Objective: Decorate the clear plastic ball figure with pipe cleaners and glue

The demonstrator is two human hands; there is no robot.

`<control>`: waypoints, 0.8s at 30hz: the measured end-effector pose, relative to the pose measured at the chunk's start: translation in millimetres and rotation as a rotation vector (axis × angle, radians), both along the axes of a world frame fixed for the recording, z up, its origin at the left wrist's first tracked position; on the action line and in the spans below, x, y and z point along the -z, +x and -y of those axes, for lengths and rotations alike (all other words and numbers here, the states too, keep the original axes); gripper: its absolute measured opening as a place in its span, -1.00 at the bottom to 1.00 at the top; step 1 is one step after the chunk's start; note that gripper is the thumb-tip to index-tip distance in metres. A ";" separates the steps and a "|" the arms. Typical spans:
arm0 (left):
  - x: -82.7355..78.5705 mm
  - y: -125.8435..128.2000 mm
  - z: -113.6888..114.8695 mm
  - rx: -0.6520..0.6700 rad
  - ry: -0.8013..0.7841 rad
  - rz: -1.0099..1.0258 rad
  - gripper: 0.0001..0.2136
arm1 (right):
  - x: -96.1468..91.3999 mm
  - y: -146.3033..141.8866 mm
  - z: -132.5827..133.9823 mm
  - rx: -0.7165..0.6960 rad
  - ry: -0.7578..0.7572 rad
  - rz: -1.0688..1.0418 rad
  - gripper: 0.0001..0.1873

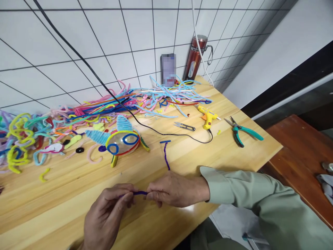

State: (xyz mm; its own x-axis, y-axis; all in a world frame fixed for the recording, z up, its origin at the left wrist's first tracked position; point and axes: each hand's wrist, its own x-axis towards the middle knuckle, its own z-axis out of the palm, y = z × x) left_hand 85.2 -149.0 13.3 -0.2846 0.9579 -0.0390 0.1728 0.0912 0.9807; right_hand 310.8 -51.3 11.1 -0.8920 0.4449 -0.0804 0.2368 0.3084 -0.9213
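A light wooden table (65,194) is seen from above, set against a white tiled wall. At the far left, a tangled heap of coloured pipe cleaners (23,139) is spread along the back edge of the table. Just right of it, a small black disc (79,150) lies flat on the wood.

Beside the disc stands a fish-shaped pipe-cleaner figure (122,140), with a pale blue fin and tail and blue rings on a clear body.

Near the front edge, a short purple pipe cleaner (140,193) is held just above the table between both hands. One end is pinched by the thumb and fingertips of the left hand (106,217), whose other fingers are curled in. The other end is pinched by the right hand (174,190), with its fingers pressed together; a pale green sleeve (234,187) covers that arm.

Just behind the right hand, a second purple strand (165,156) lies on the wood. Whether it joins the held piece cannot be told.

Further right lie thread snips (185,126), a yellow glue gun (207,118) with a black cable (156,131), and teal-handled pliers (243,132). A red flask (195,59) stands at the wall.
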 end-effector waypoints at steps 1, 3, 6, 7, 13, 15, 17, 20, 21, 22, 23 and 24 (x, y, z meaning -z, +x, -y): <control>-0.6 1.7 -0.2 -0.002 -0.025 0.026 -0.78 | -0.1 0.4 0.0 0.010 0.033 0.004 -0.63; 0.1 2.6 -0.8 0.018 -0.079 0.040 -0.75 | 2.2 0.4 0.6 0.013 0.142 0.015 -0.62; 3.8 -2.1 -1.6 0.069 -0.108 -0.027 -0.69 | 7.4 -0.9 1.5 0.000 0.310 0.053 -0.63; 5.0 -4.8 -1.9 0.075 -0.107 -0.070 -0.67 | 8.4 -1.3 1.7 0.006 0.337 0.063 -0.65; 3.2 -15.8 -4.9 0.051 -0.133 -0.173 -0.69 | 7.9 0.7 2.5 0.160 0.282 0.032 -0.78; -0.7 -14.4 -6.3 0.069 -0.170 -0.086 -0.72 | 9.4 2.7 2.6 0.148 0.276 0.008 -0.81; -4.4 -12.5 -8.1 0.096 -0.229 0.024 -0.72 | 11.8 4.5 1.9 0.090 0.286 -0.046 -0.80; -6.6 -13.2 -12.1 0.151 -0.313 0.118 -0.69 | 14.3 6.3 -1.2 -0.001 0.252 -0.104 -0.78; -6.2 -14.5 -13.5 0.164 -0.326 0.118 -0.68 | 14.7 6.6 -2.4 -0.003 0.230 -0.102 -0.76; -5.4 -15.9 -14.7 0.168 -0.334 0.109 -0.66 | 15.1 6.7 -3.4 0.005 0.220 -0.091 -0.74; -4.4 -17.0 -15.7 0.160 -0.341 0.102 -0.64 | 15.6 6.7 -4.1 0.017 0.234 -0.076 -0.72; -3.2 -17.6 -16.4 0.143 -0.350 0.102 -0.61 | 16.5 6.5 -4.2 0.031 0.274 -0.066 -0.69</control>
State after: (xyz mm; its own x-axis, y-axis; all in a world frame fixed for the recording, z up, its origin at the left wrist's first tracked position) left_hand 67.6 -132.6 16.5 -0.1269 0.9116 -0.3911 0.1116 0.4049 0.9075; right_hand 317.3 -47.1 -5.4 -0.8768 0.4696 0.1039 0.1928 0.5412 -0.8185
